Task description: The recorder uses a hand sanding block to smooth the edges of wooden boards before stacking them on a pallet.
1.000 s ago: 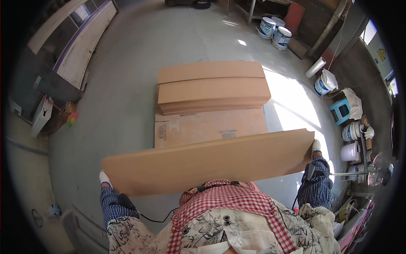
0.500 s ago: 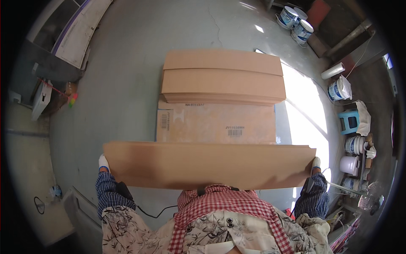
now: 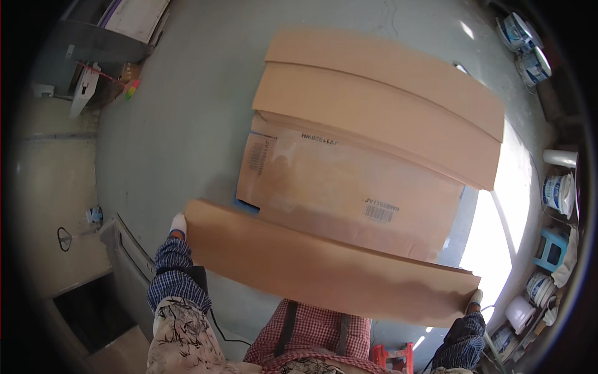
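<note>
A long, plain brown cardboard sheet (image 3: 330, 268) spans the space in front of my body, its right end lower in the picture than its left. My left hand (image 3: 179, 224), in a white glove, grips the left end. At the opposite end my right hand (image 3: 474, 300), also gloved, is closed on the edge; the sheet hides part of its fingers. Just beyond lies a flat carton (image 3: 317, 181) with printed labels, on a blue-edged support. On the carton's far part rests a stack of long cardboard sheets (image 3: 380, 106).
Along the right side stand white buckets (image 3: 559, 192), a blue stool (image 3: 550, 249) and a pale lilac pot (image 3: 519, 313). A red stool (image 3: 393, 356) is near my body. On the left a grey metal panel (image 3: 124, 249) stands beside my arm.
My view has turned and come closer, so the stack and carton look larger and slanted. Both hands keep hold of the cardboard sheet, which now slopes down to the right.
</note>
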The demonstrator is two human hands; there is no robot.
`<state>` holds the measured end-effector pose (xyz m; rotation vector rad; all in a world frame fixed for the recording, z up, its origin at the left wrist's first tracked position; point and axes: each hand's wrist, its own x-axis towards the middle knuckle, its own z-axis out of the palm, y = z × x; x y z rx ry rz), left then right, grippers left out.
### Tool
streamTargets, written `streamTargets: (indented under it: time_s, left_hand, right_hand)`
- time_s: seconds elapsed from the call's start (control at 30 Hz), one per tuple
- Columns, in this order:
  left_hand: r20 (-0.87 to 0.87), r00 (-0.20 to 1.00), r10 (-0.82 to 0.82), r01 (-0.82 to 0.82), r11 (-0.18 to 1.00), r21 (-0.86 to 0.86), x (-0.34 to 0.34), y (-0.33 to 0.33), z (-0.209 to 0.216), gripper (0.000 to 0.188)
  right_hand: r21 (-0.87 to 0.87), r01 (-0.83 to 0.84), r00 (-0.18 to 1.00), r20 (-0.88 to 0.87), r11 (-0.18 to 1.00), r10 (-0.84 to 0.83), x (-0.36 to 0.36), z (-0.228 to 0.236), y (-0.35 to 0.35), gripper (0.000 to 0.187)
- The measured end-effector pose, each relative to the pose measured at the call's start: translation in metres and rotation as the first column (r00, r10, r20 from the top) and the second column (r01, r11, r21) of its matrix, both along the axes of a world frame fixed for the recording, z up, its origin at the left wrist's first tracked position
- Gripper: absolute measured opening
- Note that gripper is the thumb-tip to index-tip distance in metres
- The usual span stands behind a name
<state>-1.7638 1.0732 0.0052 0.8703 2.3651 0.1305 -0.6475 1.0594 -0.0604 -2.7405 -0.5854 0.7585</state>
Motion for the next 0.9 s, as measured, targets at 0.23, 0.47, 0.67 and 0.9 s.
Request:
streamTargets:
  time_s: [0.23,0.47,0.67,0.9]
  left_hand:
    - [0.043,0.997,0.065,-0.068,0.995,0.071,0.050,0.104,-0.167,0.043]
    - [0.085,0.988,0.126,-0.143,0.958,0.249,0.085,0.218,-0.269,0.044]
    - [-0.160,0.986,-0.048,0.063,0.994,0.085,0.108,0.258,-0.274,0.038]
    - [-0.228,0.953,-0.201,0.220,0.973,0.065,0.116,0.272,-0.227,0.035]
  right_hand:
    - [-0.026,-0.078,0.990,0.112,0.997,0.080,0.027,-0.066,0.062,0.044]
    - [-0.049,-0.163,0.959,0.226,0.985,0.170,0.036,-0.107,0.140,0.044]
    - [-0.162,-0.205,0.917,0.314,0.965,0.247,0.039,-0.099,0.160,0.044]
    - [-0.233,-0.220,0.882,0.367,0.947,0.295,0.030,-0.089,0.198,0.044]
